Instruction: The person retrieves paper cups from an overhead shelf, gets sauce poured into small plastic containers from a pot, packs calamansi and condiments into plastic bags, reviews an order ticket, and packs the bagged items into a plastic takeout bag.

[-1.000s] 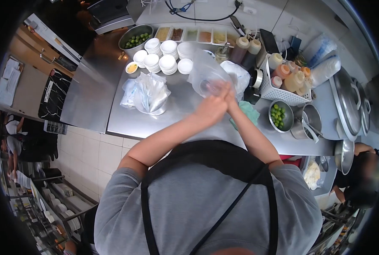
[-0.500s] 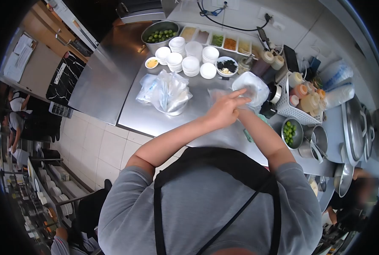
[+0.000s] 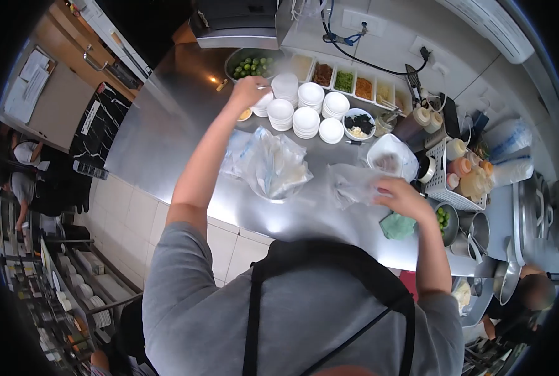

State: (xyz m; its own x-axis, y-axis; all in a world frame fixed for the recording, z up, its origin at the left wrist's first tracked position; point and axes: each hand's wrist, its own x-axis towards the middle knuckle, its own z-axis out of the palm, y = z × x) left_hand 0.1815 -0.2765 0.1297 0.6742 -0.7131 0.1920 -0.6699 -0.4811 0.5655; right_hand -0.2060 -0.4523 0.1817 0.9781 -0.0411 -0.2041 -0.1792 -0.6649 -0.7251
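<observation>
My left hand reaches to the far left stack of lidded white cups, fingers pinched at its top; what they grip is too small to tell. My right hand pinches the edge of a clear plastic bag on the steel counter. Just beyond that bag sits a white plastic-lined container. Between my hands, a bundle of clear bags stands in a round holder. More white cup stacks stand behind it, beside a bowl of dark and pale food.
A bowl of green limes and topping trays line the back. On the right are a white bottle basket, a second lime bowl, a green cloth and metal pots. Another person is at the far right.
My hands have parted: the left has gone to the cup stacks, the right has moved back toward me with the bag. The view has shifted, and the bag now lies lower on the counter.
</observation>
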